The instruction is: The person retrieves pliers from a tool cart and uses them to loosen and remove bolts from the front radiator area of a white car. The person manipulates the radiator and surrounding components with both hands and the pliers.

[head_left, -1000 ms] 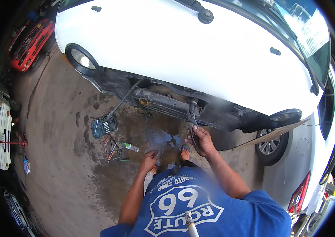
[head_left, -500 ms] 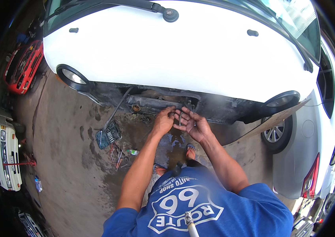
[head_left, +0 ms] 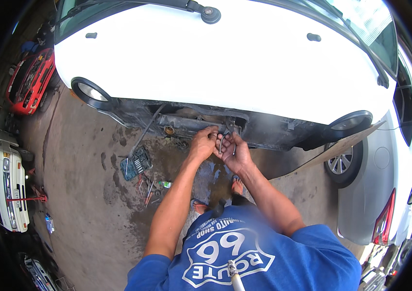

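At the open front end of a white car [head_left: 206, 68], my two hands work close together. My right hand [head_left: 236, 157] has its fingers around a pair of pliers [head_left: 230, 126], whose dark jaws point up toward the car and whose two handles spread down over the palm. Beside it my left hand [head_left: 203, 145] is closed, thumb and fingers pinched together. What it grips, if anything, is hidden. Just past my fingers runs a dark radiator support bar [head_left: 186, 124], with a round brass-coloured opening [head_left: 168, 130] at its left part.
A rod [head_left: 147, 130] leans from the car down to an open teal socket set [head_left: 135, 164]. Loose hand tools [head_left: 148, 191] lie on the wet concrete. A curved panel [head_left: 332, 150] stands at the right, before a silver car [head_left: 366, 194]. A lit cigarette [head_left: 235, 276] juts in below.
My right hand's fingers have closed in on the pliers' handles, and the jaws now point up more plainly. The left hand stays nearly in place, its fingertips shifted slightly.
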Demonstrator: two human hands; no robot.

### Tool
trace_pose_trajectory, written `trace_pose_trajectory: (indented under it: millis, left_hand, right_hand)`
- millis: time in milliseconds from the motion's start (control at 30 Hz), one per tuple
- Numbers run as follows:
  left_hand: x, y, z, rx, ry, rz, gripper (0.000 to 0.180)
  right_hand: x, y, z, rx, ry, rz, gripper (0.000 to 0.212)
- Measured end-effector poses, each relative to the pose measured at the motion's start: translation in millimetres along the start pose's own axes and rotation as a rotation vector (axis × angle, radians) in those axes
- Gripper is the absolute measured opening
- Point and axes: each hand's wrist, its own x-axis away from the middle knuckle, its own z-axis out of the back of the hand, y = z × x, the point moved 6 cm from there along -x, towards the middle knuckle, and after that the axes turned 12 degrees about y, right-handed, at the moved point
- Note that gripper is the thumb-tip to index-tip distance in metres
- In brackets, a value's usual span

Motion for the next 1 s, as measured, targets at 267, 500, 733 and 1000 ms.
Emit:
trace_pose_trajectory:
  millis: [267, 500, 733, 1000]
  left_hand:
    - [-15.5, 13.5, 4.7, -0.258, 0.109, -0.351, 0.031]
    - [-47.3, 7.3, -14.4, -0.467, 0.056, -0.379, 0.033]
    - [-58.3, 10.6, -17.7, -0.618, -0.138, -0.287, 0.034]
    - [-55.6, 17.3, -17.1, -0.67, -0.173, -0.359, 0.035]
  right_hand:
    - [-1.8, 3.3, -12.8, 0.052, 0.04, -0.124, 0.061]
    - [-2.2, 8.5, -16.0, 0.108, 0.238, -0.081, 0.057]
    - [-3.6, 13.7, -16.6, 0.216, 0.35, -0.003, 0.056]
    - [-1.2, 10.4, -21.1, 0.105, 0.223, -0.065, 0.056]
